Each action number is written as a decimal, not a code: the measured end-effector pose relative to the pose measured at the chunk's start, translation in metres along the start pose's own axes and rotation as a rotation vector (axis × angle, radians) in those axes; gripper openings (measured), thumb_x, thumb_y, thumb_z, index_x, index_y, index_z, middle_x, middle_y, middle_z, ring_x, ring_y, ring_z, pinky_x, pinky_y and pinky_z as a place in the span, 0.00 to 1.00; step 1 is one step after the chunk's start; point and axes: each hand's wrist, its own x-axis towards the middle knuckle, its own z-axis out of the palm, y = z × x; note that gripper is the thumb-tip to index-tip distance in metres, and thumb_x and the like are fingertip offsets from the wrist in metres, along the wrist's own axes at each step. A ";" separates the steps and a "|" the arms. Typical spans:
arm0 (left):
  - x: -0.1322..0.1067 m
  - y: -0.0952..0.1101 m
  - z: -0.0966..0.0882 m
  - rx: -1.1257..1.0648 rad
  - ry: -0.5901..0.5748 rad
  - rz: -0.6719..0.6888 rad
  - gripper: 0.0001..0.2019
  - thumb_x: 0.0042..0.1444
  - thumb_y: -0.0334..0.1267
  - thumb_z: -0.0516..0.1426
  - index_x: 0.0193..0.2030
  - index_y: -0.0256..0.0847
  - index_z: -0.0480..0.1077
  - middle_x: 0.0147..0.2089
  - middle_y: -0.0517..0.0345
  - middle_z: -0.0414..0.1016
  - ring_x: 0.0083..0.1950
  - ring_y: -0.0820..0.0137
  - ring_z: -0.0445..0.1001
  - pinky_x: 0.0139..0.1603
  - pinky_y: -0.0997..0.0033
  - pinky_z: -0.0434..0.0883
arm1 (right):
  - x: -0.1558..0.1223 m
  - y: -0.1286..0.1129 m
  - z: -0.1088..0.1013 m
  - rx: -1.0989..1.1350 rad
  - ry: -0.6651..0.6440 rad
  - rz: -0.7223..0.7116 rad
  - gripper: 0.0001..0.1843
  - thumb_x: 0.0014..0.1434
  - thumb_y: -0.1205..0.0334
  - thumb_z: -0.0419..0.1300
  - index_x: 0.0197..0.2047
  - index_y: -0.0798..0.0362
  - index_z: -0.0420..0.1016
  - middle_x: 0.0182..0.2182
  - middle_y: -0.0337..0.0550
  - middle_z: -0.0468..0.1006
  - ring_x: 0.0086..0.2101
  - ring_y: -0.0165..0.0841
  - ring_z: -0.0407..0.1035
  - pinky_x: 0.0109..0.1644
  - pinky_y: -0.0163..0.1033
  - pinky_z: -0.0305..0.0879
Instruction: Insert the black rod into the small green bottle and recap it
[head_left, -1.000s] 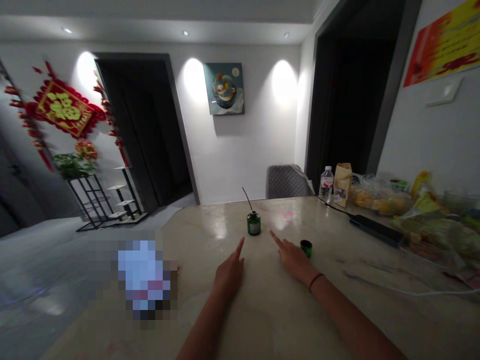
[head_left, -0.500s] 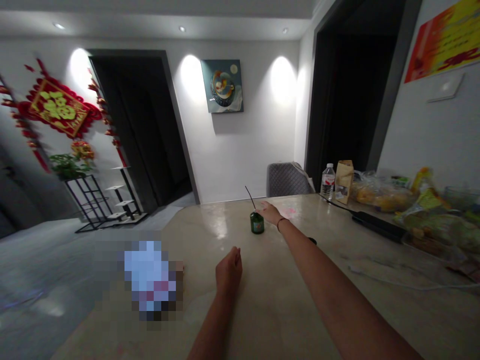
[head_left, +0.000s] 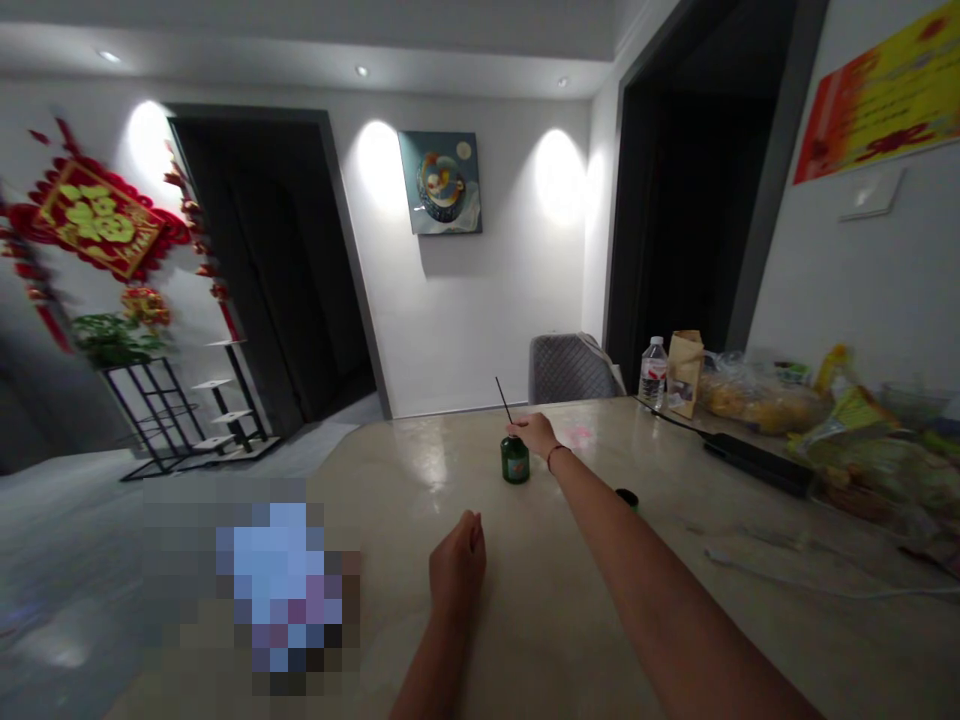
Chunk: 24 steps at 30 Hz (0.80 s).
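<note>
A small green glass bottle (head_left: 515,460) stands on the pale stone table top (head_left: 420,470), with a thin black stick (head_left: 503,400) rising at a tilt from its mouth. My right hand (head_left: 534,435) reaches just above the bottle, its fingertips closed on the stick's base. Nearer me, my left hand (head_left: 457,565) rests on the table with its fingers curled, holding nothing. A small dark green lid (head_left: 626,496) lies to the right of the bottle, partly hidden behind my right forearm.
A pixelated patch (head_left: 285,590) covers the table's near left. At the right side stand a water bottle (head_left: 653,373), a paper bag (head_left: 685,373), plastic food bags (head_left: 761,397) and a black power strip (head_left: 757,463). A grey chair (head_left: 574,368) stands beyond the far edge.
My right hand has moved from beside the lid to the stick at the bottle's mouth. My left hand has pulled back and curled its pointing finger in.
</note>
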 end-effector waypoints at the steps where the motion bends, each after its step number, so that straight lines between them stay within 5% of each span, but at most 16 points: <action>1: 0.000 0.000 0.000 -0.004 0.001 0.003 0.13 0.58 0.39 0.43 0.25 0.41 0.60 0.21 0.62 0.63 0.21 0.77 0.56 0.25 0.77 0.48 | 0.001 -0.003 -0.003 0.015 0.018 -0.007 0.12 0.48 0.58 0.59 0.31 0.56 0.79 0.29 0.43 0.80 0.33 0.33 0.73 0.37 0.32 0.64; 9: 0.000 0.001 -0.002 -0.008 -0.014 0.001 0.13 0.58 0.38 0.43 0.25 0.41 0.59 0.20 0.63 0.61 0.21 0.77 0.54 0.25 0.77 0.47 | 0.011 -0.035 -0.043 0.218 0.182 -0.057 0.19 0.51 0.52 0.56 0.36 0.60 0.77 0.33 0.46 0.79 0.35 0.33 0.72 0.36 0.32 0.66; 13: 0.000 0.000 -0.003 -0.029 0.010 -0.016 0.13 0.58 0.38 0.43 0.24 0.41 0.58 0.18 0.65 0.57 0.20 0.77 0.52 0.24 0.77 0.46 | -0.001 -0.039 -0.064 0.305 0.160 -0.004 0.17 0.55 0.55 0.54 0.37 0.61 0.75 0.34 0.48 0.79 0.30 0.29 0.73 0.31 0.29 0.69; 24: 0.000 -0.004 -0.007 -0.082 0.030 -0.075 0.12 0.55 0.36 0.45 0.21 0.40 0.52 0.18 0.67 0.50 0.20 0.78 0.46 0.24 0.77 0.45 | -0.067 0.030 -0.068 0.031 -0.205 0.320 0.03 0.45 0.71 0.61 0.23 0.61 0.71 0.15 0.43 0.73 0.18 0.33 0.71 0.19 0.33 0.68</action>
